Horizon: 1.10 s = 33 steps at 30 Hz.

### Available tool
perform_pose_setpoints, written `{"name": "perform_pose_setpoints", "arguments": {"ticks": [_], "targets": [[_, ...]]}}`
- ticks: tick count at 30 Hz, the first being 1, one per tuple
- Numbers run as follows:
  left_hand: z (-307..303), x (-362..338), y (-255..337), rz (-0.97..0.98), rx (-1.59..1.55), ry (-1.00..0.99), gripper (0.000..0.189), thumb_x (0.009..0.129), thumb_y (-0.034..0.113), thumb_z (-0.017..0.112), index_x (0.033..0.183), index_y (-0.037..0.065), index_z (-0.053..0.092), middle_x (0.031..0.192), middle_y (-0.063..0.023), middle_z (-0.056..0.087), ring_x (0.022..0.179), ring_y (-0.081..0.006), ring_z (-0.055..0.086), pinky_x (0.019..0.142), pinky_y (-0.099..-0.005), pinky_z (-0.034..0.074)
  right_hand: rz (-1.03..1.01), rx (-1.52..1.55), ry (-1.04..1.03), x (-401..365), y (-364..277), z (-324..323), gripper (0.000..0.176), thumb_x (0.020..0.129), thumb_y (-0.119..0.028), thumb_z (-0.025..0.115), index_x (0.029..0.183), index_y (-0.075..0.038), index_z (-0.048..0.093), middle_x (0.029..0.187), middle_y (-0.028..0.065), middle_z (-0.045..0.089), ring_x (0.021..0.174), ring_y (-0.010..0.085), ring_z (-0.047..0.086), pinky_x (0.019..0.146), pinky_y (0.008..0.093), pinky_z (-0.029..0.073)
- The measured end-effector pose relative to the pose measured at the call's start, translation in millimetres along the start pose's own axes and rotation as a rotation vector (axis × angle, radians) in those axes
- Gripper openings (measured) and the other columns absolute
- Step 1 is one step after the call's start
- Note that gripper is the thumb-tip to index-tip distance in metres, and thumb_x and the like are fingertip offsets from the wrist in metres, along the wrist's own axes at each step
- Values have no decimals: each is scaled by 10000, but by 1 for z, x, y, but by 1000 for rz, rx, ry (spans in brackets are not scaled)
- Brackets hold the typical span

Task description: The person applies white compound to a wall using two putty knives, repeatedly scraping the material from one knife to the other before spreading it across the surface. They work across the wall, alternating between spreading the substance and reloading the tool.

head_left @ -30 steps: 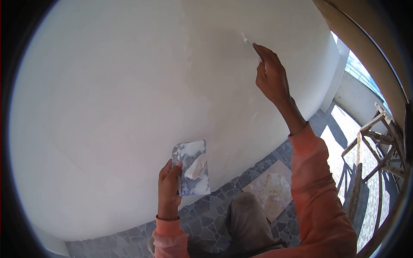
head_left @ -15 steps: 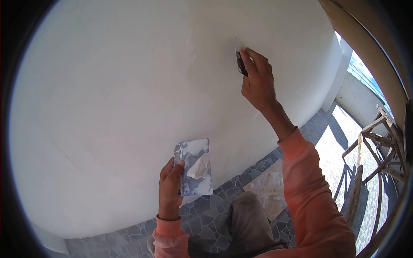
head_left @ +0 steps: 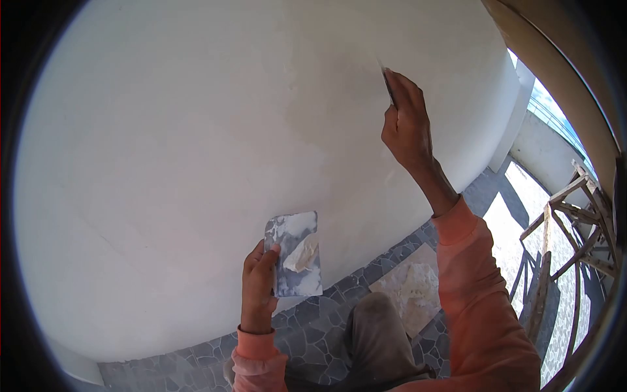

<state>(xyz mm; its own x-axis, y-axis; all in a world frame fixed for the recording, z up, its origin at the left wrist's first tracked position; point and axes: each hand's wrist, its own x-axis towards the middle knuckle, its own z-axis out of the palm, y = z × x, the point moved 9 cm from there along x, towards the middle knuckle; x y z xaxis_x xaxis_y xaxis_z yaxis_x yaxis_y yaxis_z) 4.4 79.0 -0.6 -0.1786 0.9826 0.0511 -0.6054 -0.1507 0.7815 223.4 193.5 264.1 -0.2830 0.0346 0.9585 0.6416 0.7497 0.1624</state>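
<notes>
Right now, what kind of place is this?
Probably an outdoor porch under repair: a white wall, stone-patterned floor, a wooden trestle in sunlight. The left hand holds a putty board; the right hand holds a scraper.

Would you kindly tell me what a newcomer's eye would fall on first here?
The big white wall fills most of the view, with the right hand raised at upper right, holding a scraper against it. Lower centre, the left hand grips a small board smeared with white filler, above the grey stone-patterned floor.
</notes>
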Motion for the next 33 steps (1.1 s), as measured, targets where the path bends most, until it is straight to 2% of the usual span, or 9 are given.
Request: {"name": "perform_pose_setpoints", "arguments": {"ticks": [3, 9, 10, 13, 15, 19, 23, 27, 33], "targets": [[-1, 1, 1, 8, -4, 10, 364, 1015, 102, 494, 1330, -76, 531, 1162, -159, 692, 969, -222, 725, 828, -337, 614, 136, -56, 19, 31, 30, 7, 587, 856, 116, 537, 1428, -12, 520, 1335, 130, 551, 1182, 332, 561, 960, 456, 526], [1, 0, 2, 17, 23, 2, 378, 1016, 114, 499, 1338, -82, 527, 1167, -157, 692, 971, -223, 725, 832, -339, 613, -16, -92, -3, 22, -13, 26, 619, 806, 133, 573, 1409, 4, 527, 1298, 115, 558, 1167, 330, 560, 956, 454, 503], [1, 0, 2, 17, 24, -1, 380, 1016, 116, 499, 1338, -83, 526, 1169, -158, 692, 972, -223, 725, 833, -340, 613, -80, -87, 1, 14, -26, 28, 634, 773, 135, 607, 1391, 10, 541, 1292, 113, 556, 1161, 317, 559, 943, 450, 488], [0, 1, 0, 20, 11, -7, 382, 1019, 118, 493, 1339, -89, 521, 1172, -165, 690, 973, -224, 725, 833, -340, 614, -283, -118, -64, -21, -64, 37, 496, 848, 73, 594, 1344, 48, 574, 1302, 164, 567, 1176, 322, 564, 955, 444, 478], [0, 0, 1, 19, 5, -6, 382, 1022, 119, 489, 1340, -91, 519, 1172, -169, 690, 972, -225, 725, 833, -339, 614, -373, -73, -168, -44, -79, 43, 570, 816, 116, 580, 1374, 1, 574, 1351, 161, 558, 1236, 310, 560, 1022, 456, 454], [0, 0, 1, 23, 3, -9, 382, 1026, 119, 488, 1346, -88, 515, 1172, -170, 689, 972, -226, 725, 835, -340, 614, -514, 82, -320, -53, -83, 27, 441, 882, 41, 591, 1322, 21, 602, 1338, 163, 577, 1207, 296, 572, 1009, 445, 459], [3, -2, 3, 26, 10, -7, 381, 1026, 116, 490, 1349, -86, 517, 1171, -170, 689, 973, -226, 725, 836, -343, 614, -192, 45, -162, -9, -34, 1, 582, 842, 140, 558, 1402, -19, 540, 1339, 114, 567, 1212, 310, 572, 1024, 440, 478], [1, -1, 3, 24, 8, -2, 375, 1024, 111, 487, 1341, -86, 522, 1168, -166, 691, 969, -226, 725, 833, -341, 614, 57, 20, -33, 31, 36, -1, 575, 874, 131, 503, 1423, -40, 521, 1341, 119, 566, 1214, 334, 569, 1010, 448, 505], [2, -1, 2, 11, -6, -9, 334, 1018, 92, 505, 1310, -65, 552, 1141, -132, 695, 967, -188, 702, 836, -321, 580, -21, -139, -41, 39, 26, 22, 583, 859, 85, 566, 1431, -9, 501, 1361, 141, 530, 1229, 336, 540, 1006, 469, 484]]}}
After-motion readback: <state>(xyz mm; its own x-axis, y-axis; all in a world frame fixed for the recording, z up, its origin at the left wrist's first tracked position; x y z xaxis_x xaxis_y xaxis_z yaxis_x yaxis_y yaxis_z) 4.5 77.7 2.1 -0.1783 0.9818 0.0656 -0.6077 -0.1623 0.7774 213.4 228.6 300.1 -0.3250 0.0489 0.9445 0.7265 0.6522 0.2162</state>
